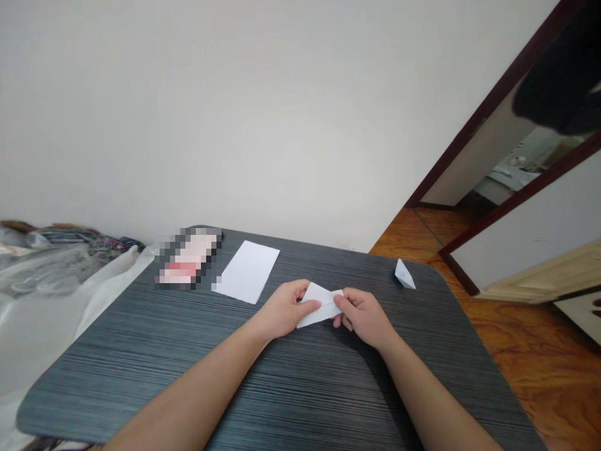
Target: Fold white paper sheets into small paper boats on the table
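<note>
A folded piece of white paper (315, 311) is held between both hands, a little above the dark table (282, 388). My left hand (285, 309) pinches its left part, thumb on top and fingers behind. At the right end, my right hand (362, 315) grips the narrower tip between thumb and curled fingers. Fold lines show on the paper's upper face; its underside is hidden. Beyond my left hand lies a flat sheet of white paper (248, 270). A small folded white paper shape (404, 274) stands near the table's far right corner.
At the table's far left lies a pixelated pinkish object (190, 257) with a dark edge. White wall (263, 125) rises behind the table. Plastic-covered items (66, 269) are heaped along the left side. Wooden floor (530, 351) and a doorway (469, 156) are on the right.
</note>
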A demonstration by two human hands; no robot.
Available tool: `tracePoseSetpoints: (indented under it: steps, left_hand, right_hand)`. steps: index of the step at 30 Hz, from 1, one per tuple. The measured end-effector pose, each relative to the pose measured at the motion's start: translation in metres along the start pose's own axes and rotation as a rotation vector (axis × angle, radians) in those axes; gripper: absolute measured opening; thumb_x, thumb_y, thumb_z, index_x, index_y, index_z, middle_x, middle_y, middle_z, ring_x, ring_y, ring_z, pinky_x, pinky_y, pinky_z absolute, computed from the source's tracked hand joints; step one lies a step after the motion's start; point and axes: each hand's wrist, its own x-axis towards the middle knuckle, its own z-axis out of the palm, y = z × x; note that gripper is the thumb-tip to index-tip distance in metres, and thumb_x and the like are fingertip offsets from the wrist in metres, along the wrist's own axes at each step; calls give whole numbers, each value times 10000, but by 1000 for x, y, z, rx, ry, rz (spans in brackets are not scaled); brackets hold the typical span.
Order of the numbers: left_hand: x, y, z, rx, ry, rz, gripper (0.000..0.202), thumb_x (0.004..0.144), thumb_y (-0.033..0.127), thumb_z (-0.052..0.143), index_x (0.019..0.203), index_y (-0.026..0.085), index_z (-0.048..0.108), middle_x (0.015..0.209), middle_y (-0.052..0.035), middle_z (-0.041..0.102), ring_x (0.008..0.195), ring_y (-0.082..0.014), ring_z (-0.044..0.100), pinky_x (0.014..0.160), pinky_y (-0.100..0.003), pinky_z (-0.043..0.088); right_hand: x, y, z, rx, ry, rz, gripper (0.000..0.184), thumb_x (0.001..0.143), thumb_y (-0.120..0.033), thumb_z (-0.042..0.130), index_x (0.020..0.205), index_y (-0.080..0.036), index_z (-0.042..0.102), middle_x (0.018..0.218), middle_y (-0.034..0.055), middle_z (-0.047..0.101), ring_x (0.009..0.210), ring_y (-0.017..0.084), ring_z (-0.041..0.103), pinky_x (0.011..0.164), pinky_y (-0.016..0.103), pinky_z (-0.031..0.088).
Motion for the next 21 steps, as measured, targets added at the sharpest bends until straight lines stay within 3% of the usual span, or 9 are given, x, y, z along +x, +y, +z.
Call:
tracePoseSetpoints:
  steps: [4, 10, 15, 21]
  left_hand:
    - [0, 1, 1, -46, -20, 11, 153, 739, 254, 593, 834, 134, 575, 754, -9, 613, 653, -114, 532, 560, -198, 386]
    - [-1, 0, 0, 89, 3, -43, 157, 755, 266, 565, 809, 130, 622, 713, -10, 627, 598, -111, 520, 531, -198, 369]
    - [-2, -1, -1, 136, -27, -15, 188, 756, 293, 564, 798, 124, 637, 747, -26, 648, 653, -136, 552, 546, -205, 383]
    - [-1, -2, -1, 204, -23, 18, 211, 769, 319, 554, 776, 123, 632, 745, -27, 649, 680, -145, 554, 557, -205, 382]
  right_hand:
    - [0, 0, 2, 4, 10, -1, 339, 873, -405, 470, 632, -177, 541, 514, 3, 619, 378, 92, 434, 395, 200, 309]
    - [-1, -3, 4, 40, -46, 11, 281, 868, -371, 481, 664, -182, 519, 540, -3, 623, 368, 81, 418, 381, 191, 298]
    - [-1, -6, 5, 63, -109, 49, 150, 828, -326, 544, 804, -180, 564, 561, -22, 596, 377, 78, 421, 372, 184, 292]
    - [-3, -9, 2, -71, -103, -23, 224, 846, -318, 529, 680, -169, 551, 563, -4, 598, 456, 90, 471, 432, 187, 340]
